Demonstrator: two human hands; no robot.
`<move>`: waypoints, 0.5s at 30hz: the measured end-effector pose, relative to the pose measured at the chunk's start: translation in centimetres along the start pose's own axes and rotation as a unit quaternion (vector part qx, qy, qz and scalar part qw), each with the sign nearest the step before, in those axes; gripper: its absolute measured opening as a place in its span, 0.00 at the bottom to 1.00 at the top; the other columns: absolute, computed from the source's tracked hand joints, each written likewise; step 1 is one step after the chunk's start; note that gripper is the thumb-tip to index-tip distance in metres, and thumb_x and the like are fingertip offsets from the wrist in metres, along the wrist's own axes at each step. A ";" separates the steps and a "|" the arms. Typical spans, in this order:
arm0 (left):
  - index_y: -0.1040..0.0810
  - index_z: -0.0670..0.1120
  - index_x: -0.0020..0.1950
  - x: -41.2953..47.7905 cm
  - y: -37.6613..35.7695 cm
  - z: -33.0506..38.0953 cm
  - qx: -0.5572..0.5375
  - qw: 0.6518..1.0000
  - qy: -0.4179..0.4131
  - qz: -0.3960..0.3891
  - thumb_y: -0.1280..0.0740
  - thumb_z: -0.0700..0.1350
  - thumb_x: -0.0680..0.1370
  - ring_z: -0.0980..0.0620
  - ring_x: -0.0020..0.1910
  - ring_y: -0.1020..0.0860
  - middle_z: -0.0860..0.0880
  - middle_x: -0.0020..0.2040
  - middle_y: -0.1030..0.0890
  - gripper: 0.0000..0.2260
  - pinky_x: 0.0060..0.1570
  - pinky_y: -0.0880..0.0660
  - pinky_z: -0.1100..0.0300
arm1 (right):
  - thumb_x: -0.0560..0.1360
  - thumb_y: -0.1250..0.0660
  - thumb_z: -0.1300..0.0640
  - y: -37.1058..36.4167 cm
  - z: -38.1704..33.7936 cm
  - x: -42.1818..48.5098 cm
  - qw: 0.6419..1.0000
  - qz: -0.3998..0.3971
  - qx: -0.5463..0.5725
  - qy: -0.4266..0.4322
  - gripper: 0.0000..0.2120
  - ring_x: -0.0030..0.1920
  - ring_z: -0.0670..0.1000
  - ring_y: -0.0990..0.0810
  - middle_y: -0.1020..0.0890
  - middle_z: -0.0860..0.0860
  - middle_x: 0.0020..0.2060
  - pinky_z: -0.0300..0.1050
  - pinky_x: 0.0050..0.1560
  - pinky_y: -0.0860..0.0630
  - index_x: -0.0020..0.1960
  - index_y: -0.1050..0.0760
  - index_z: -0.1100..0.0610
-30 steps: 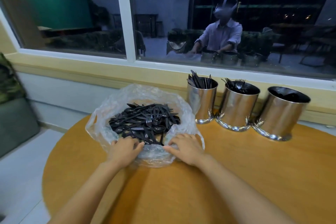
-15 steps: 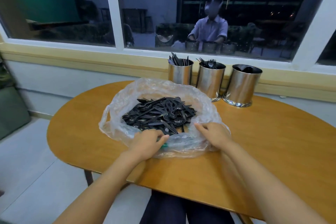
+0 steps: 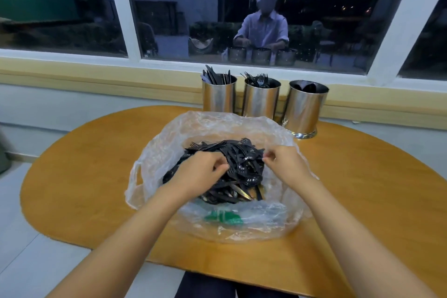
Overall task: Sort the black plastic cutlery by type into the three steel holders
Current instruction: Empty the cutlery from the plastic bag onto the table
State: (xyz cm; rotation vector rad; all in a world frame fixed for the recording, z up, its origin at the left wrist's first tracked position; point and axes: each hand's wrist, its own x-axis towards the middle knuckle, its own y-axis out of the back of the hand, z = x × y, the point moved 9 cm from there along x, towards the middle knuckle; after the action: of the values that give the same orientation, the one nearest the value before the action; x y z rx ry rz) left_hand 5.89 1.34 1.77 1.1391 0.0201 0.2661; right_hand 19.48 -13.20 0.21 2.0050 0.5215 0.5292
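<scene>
Left hand (image 3: 200, 172) and right hand (image 3: 284, 164) are reached into the clear plastic bag (image 3: 217, 123) at the middle of the tabletop (image 3: 96, 176), where the black plastic cutlery (image 3: 244, 152) is heaped. Pieces are gripped by the curled left fingers. The right fingertips are pinched together at the heap, but whether anything is held cannot be told. Three steel holders (image 3: 261, 101) are lined along the far edge.
</scene>
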 end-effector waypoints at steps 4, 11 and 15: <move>0.20 0.43 0.56 5.0 0.5 -3.7 -0.020 0.998 0.049 0.027 0.35 0.44 0.81 0.50 0.49 0.22 0.50 0.48 0.20 0.08 0.49 0.26 0.58 | 0.78 0.35 0.60 -1.3 -1.5 3.1 1.000 -0.007 -0.009 0.003 0.05 0.47 0.55 0.20 0.18 0.55 0.45 0.51 0.49 0.22 0.51 0.22 0.58; 0.24 0.42 0.66 10.6 -2.4 -7.5 0.010 0.995 0.095 0.014 0.33 0.41 0.80 0.44 0.59 0.22 0.43 0.60 0.19 0.14 0.58 0.25 0.52 | 0.78 0.38 0.65 -4.1 -1.8 7.2 0.987 -0.035 -0.157 -0.021 0.08 0.47 0.58 0.20 0.20 0.55 0.48 0.46 0.39 0.27 0.54 0.23 0.59; 0.23 0.44 0.66 10.6 -3.7 -7.5 0.023 0.997 0.069 0.000 0.33 0.43 0.80 0.46 0.63 0.24 0.46 0.63 0.20 0.14 0.61 0.26 0.51 | 0.76 0.38 0.66 -5.0 -0.1 7.8 0.983 -0.049 -0.170 -0.041 0.09 0.45 0.56 0.20 0.19 0.53 0.47 0.46 0.38 0.26 0.51 0.22 0.57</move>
State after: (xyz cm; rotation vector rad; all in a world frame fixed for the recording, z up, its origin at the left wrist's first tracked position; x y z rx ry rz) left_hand 15.79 8.95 -3.41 1.1653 0.1493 0.3446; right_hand 25.04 -6.49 -3.01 1.6582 0.4437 0.4403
